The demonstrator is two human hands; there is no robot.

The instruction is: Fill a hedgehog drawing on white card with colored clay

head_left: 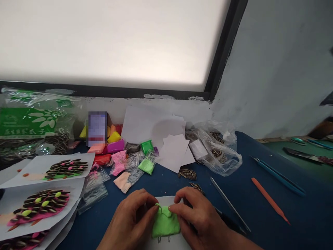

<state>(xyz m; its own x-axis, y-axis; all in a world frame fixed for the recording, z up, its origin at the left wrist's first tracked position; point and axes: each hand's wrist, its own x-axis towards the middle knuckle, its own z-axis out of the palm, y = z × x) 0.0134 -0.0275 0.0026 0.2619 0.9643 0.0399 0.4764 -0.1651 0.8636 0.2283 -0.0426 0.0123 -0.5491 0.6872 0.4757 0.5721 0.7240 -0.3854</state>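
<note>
A flat, roughly square patch of bright green modelling clay (pixel 166 228) lies on a white sheet of paper (pixel 168 199) at the bottom middle. Two small drawn legs show below its lower edge. Across its top runs a thin curved strip of the same green clay (pixel 164 213). My left hand (pixel 132 220) pinches the strip's left end between thumb and index finger. From the other side my right hand (pixel 199 217) has its fingertips closed on the strip's right end, pressed near the patch; its thumb is partly hidden.
Paper sheets with sunflower-seed hedgehog pictures (pixel 39 205) are stacked at left. Clay packets (pixel 147 166), loose seeds (pixel 187 173) and a plastic bag of seeds (pixel 218 152) stand behind. At right lie a metal rod (pixel 230 205), an orange tool (pixel 269 199) and a blue tool (pixel 278 175).
</note>
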